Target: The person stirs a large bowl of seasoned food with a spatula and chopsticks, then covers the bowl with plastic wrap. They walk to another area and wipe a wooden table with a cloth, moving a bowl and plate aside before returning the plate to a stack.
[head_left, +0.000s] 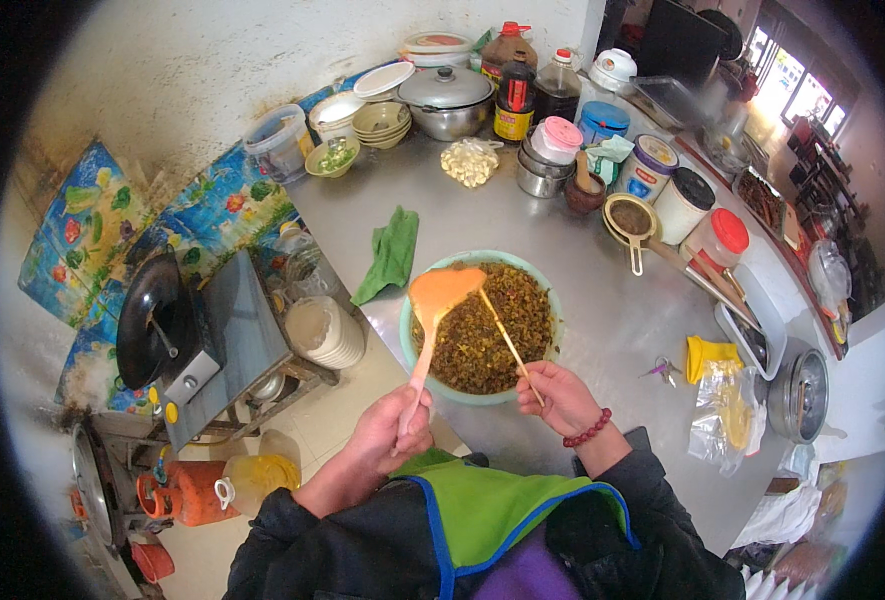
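My left hand (390, 430) is closed round the pale handle of an orange spatula (446, 289). Its broad blade hangs over the far left part of a pale green bowl (470, 399), hiding some of what is inside. My right hand (557, 398), with a dark red bead bracelet at the wrist, grips wooden chopsticks (507, 340) that look pressed together. Their tips meet the right edge of the spatula blade. A brown and yellow-green chopped mixture (497, 325) fills the bowl, which stands on the steel table (602, 285) close in front of me.
Left of the bowl lies a green cloth (392, 255). Peeled garlic cloves (471, 162), a lidded pot (445, 100), bottles and stacked bowls (380, 122) line the back. Jars, a strainer (630, 215), keys (665, 372) and a plastic bag (724, 415) sit rightward. A wok (154, 318) stands left.
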A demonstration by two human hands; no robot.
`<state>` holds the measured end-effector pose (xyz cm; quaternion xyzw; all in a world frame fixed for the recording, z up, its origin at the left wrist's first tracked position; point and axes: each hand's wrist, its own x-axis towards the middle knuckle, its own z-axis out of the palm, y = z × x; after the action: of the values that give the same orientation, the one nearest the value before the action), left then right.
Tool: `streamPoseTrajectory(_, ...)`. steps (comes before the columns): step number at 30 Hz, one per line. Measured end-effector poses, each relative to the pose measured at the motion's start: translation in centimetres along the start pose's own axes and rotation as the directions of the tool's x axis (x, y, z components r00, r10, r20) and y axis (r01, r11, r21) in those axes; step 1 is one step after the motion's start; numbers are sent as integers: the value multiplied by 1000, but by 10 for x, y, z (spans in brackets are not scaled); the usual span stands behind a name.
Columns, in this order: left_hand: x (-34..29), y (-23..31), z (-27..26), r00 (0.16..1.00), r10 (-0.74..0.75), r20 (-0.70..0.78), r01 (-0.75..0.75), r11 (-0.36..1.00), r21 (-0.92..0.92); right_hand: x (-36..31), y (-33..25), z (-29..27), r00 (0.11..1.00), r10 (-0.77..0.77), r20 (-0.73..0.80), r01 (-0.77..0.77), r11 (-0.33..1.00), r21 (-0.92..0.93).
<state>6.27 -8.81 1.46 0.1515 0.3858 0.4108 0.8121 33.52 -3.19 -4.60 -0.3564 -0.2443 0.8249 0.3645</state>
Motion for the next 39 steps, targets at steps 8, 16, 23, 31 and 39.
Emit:
streamPoseTrajectory(8, -1, -9, 11, 994, -109, -20, 109, 993, 34, 43, -16, 6, 983, -183, -34, 186, 956, 227)
streamPoseTrajectory(16, 0, -6, 11, 995, -101, -17, 101, 994, 48, 37, -5, 15, 994, -24, 107, 8, 989, 148)
streamPoseTrajectory(23, 7, -2, 4, 999, 5, -42, -3, 999, 44, -6, 5, 1, 996, 85, 28, -86, 996, 30)
streamPoseTrajectory(31, 12, -7, -7, 963, 230, -142, -129, 853, 506, -29, -4, -9, 795, -580, -179, 325, 656, -681)
streamPoseTrajectory(39, 10, -15, -13, 946, 303, -113, -158, 739, 655, -4, -10, 10, 624, -767, 150, 376, 126, -918)
